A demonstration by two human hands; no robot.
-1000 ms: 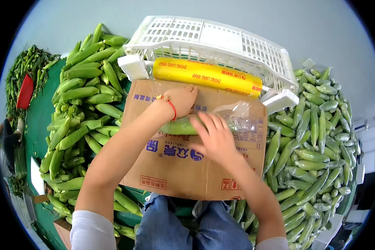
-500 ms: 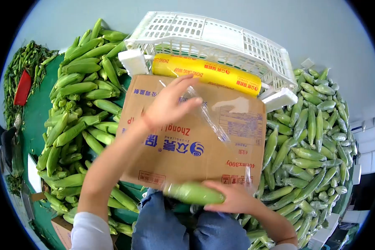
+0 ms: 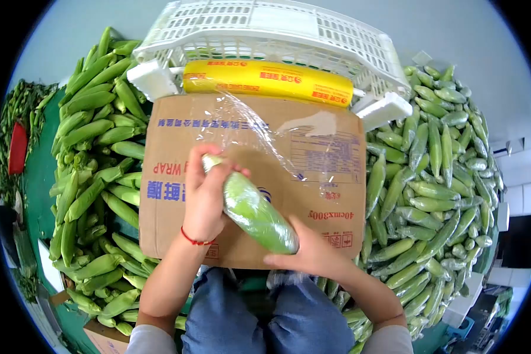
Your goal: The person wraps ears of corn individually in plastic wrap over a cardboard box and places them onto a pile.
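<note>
An ear of corn (image 3: 256,212) in its green husk slants over the cardboard box (image 3: 177,230), shiny with clear film around it. My left hand (image 3: 206,192) is closed around its upper-left end. My right hand (image 3: 310,248) grips the lower-right end, thumb and fingers on either side. From the yellow roll of cling film (image 3: 265,79), a loose crinkled sheet of clear film (image 3: 248,121) lies across the box toward the ear. Whether that sheet is joined to the film on the ear cannot be made out.
Unwrapped corn ears (image 3: 94,130) are heaped at the left, film-wrapped ears (image 3: 436,200) at the right. Behind the roll stands a white plastic crate (image 3: 348,35), with white foam blocks (image 3: 386,111) at the roll's ends. A red object (image 3: 17,147) lies among trimmings at far left.
My left hand has come down from the film on the box to the ear. My right hand has brought the ear up from the box's near edge and tilted it. The view has shifted slightly.
</note>
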